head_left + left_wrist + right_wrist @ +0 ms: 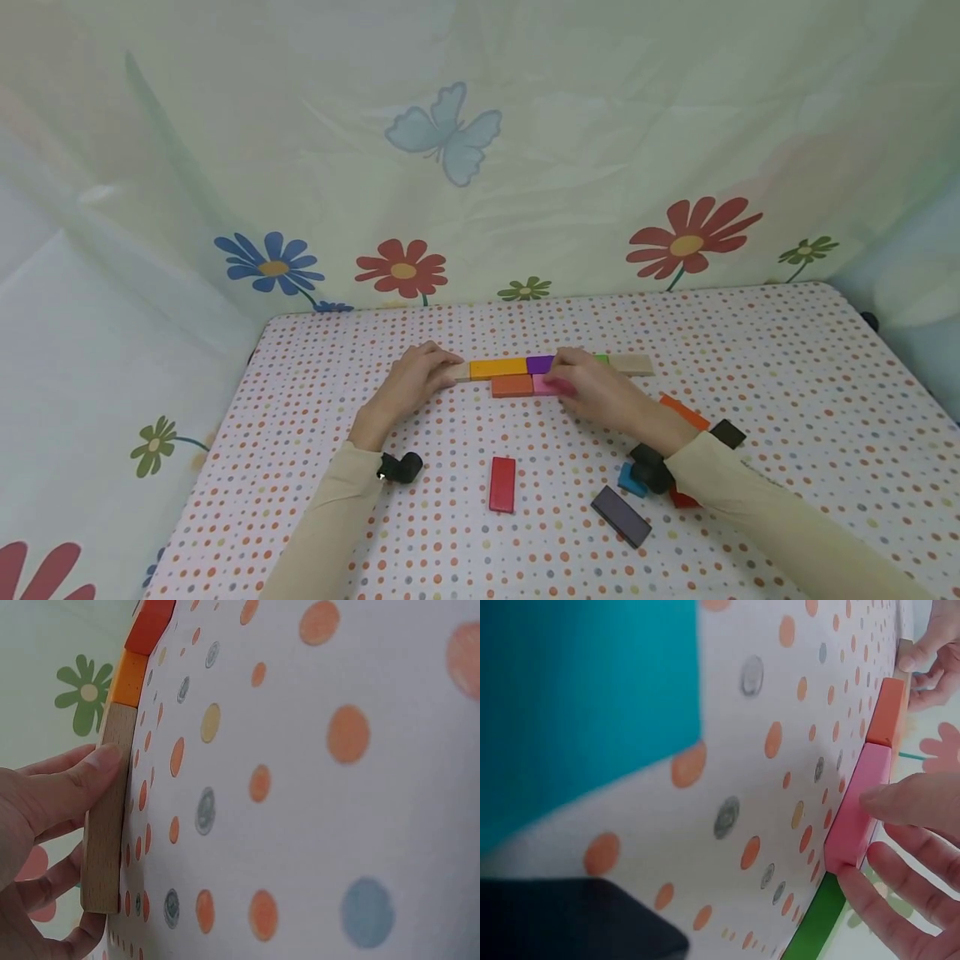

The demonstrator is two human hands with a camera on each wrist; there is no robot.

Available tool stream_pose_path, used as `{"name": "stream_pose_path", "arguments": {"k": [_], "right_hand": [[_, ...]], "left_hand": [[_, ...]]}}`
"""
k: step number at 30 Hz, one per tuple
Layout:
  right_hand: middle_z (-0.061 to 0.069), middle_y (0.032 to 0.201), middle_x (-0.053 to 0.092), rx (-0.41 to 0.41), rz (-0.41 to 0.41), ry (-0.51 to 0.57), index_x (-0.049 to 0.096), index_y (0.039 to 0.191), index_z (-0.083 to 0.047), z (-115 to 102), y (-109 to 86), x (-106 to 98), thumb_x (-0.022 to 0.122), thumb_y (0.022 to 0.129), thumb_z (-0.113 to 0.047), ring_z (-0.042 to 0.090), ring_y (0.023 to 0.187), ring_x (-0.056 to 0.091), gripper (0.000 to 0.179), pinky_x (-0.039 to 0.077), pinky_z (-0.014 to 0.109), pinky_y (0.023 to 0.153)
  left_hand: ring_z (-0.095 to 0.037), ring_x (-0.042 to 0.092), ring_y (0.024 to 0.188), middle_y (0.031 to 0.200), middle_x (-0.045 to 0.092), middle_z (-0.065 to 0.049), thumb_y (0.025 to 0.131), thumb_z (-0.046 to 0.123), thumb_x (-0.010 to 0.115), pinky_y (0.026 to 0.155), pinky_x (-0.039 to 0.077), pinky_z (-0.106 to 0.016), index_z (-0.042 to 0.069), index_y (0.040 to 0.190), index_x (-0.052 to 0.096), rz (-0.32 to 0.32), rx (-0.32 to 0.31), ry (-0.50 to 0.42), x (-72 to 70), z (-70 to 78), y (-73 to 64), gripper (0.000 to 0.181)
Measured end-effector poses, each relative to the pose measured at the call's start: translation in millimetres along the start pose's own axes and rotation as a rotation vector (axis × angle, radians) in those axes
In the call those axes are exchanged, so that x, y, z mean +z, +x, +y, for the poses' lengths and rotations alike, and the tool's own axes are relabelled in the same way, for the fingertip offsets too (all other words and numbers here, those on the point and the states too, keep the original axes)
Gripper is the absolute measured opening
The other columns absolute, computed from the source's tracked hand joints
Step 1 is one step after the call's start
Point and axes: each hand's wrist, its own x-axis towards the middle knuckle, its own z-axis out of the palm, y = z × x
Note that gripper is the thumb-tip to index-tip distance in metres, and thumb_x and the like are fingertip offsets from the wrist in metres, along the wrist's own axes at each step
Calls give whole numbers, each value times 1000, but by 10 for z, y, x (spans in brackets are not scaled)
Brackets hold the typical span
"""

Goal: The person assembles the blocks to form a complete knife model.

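A row of coloured blocks lies flat near the back of the table. At its left end my left hand (411, 383) grips a plain wooden block (105, 825), thumb on its near face and fingers behind and at its end. To the right follow a yellow block (498, 368), a purple block (539, 365), a green block (814, 922) and another wooden block (632, 364). In front, an orange block (512, 386) sits end to end with a pink block (859, 802). My right hand (600, 387) holds the pink block between thumb and fingers, partly hiding the row.
A red block (502, 485) and a dark grey block (621, 517) lie nearer me. Beside my right forearm are a blue block (632, 481), an orange-red block (684, 411) and a black block (727, 433). The forearm partly covers another red block (682, 498).
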Motion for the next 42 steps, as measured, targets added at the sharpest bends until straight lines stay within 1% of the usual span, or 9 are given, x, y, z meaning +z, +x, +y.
{"name": "stream_pose_path", "arguments": {"k": [7, 14, 17, 20, 25, 28, 31, 36, 42], "right_hand": [[9, 107, 65, -35, 12, -5, 79, 107, -1, 34, -3, 21, 84, 84, 4, 28, 104, 64, 24, 59, 42, 89], [7, 104, 66, -43, 18, -27, 80, 105, -3, -38, 6, 3, 86, 83, 2, 22, 94, 63, 23, 60, 36, 83], [7, 104, 68, -102, 29, -36, 80, 104, -3, -153, -10, -20, 88, 80, 1, 21, 92, 64, 26, 60, 34, 81], [7, 106, 68, -224, 10, -27, 79, 106, -3, -322, -41, -45, 89, 79, 2, 20, 94, 65, 29, 59, 32, 82], [4, 112, 68, -387, -113, 22, 78, 111, -7, -640, -123, -51, 85, 84, 2, 17, 103, 64, 30, 57, 31, 89], [0, 114, 67, -468, -182, 4, 78, 113, -11, -802, -167, -16, 82, 88, 0, 14, 106, 63, 28, 55, 27, 93], [-1, 116, 67, -553, -217, -30, 78, 114, -12, -897, -193, 41, 79, 92, -4, 11, 108, 62, 24, 53, 25, 98], [-3, 117, 65, -609, -257, -101, 77, 114, -15, -946, -224, 144, 74, 98, -7, 8, 107, 61, 18, 51, 26, 100], [-5, 115, 64, -610, -301, -132, 76, 111, -16, -966, -220, 196, 72, 100, -8, 7, 104, 58, 15, 51, 25, 96]], "left_hand": [[-28, 58, 114, 124, 66, -7, 98, 19, 75, 102, 46, -48, 14, 132, 72, 1, -2, 9, -4, 10, 9, 34], [-28, 57, 115, 125, 66, -7, 99, 20, 73, 102, 46, -48, 14, 132, 72, -6, -5, 4, -6, 12, 6, 34], [-28, 57, 115, 125, 66, -6, 99, 19, 74, 102, 46, -48, 14, 132, 72, -5, -5, 6, -3, 3, 6, 34], [-28, 57, 114, 124, 66, -6, 99, 19, 74, 102, 46, -48, 14, 132, 72, 1, -6, 9, 1, -4, 6, 34], [-28, 57, 114, 124, 66, -6, 99, 18, 74, 103, 46, -48, 14, 132, 72, -4, -15, 6, 13, -12, 13, 34], [-28, 58, 114, 123, 66, -6, 99, 18, 74, 102, 46, -48, 14, 132, 72, -3, -16, 4, 23, -22, 15, 34], [-28, 58, 114, 123, 66, -6, 99, 19, 74, 102, 47, -48, 14, 132, 72, 0, -12, 1, 24, -30, 10, 33], [-29, 59, 114, 123, 66, -6, 100, 19, 73, 102, 47, -48, 14, 132, 72, 2, 0, -8, 11, -21, -1, 32], [-29, 59, 112, 121, 66, -7, 99, 18, 73, 100, 47, -48, 13, 131, 73, 11, 20, -4, 8, -10, 4, 32]]}}
